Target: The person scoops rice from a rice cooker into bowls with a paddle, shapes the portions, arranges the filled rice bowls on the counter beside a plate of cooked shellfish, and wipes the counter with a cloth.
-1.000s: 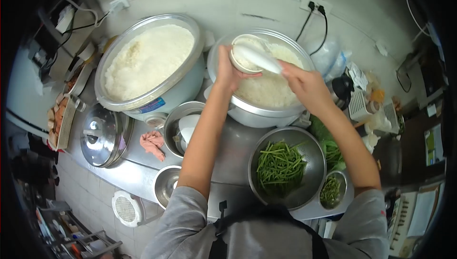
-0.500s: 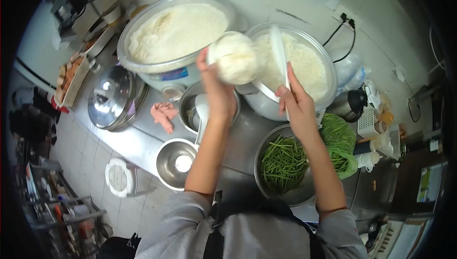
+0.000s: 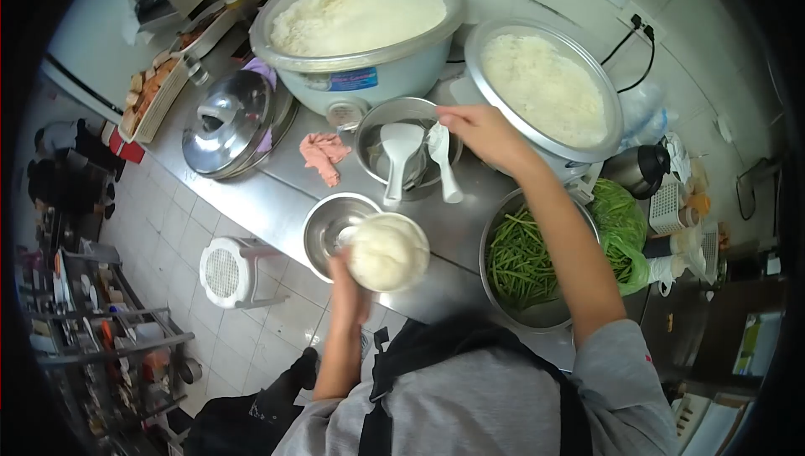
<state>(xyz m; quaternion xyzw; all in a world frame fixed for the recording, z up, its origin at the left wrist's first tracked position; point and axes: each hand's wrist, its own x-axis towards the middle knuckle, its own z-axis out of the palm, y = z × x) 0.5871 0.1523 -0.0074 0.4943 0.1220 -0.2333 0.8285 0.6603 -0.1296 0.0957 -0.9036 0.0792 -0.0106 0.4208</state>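
Note:
My left hand (image 3: 348, 288) is closed around a bowl heaped with white rice (image 3: 388, 250), held over the right edge of an empty steel bowl (image 3: 323, 229). My right hand (image 3: 482, 130) reaches to the far right rim of a steel pot (image 3: 365, 125), its fingertips pressed together. Whether they grip anything there is hard to see. Inside the pot lean a broad white rice paddle (image 3: 401, 147) and a second rice paddle (image 3: 445, 172) with rice stuck to its head, just below my right fingertips.
Behind stand a large rice cooker (image 3: 394, 74) and a smaller one (image 3: 579, 152), both full of rice. A basin of green beans (image 3: 545, 322) sits at right beside a green bag (image 3: 616, 229). To the left lie a pink cloth (image 3: 323, 154) and a metal lid (image 3: 225, 120).
The rice bowl has moved from in front of the cookers back toward me, over the steel bowl. My right hand has left the smaller cooker for the pot, where a second paddle now rests.

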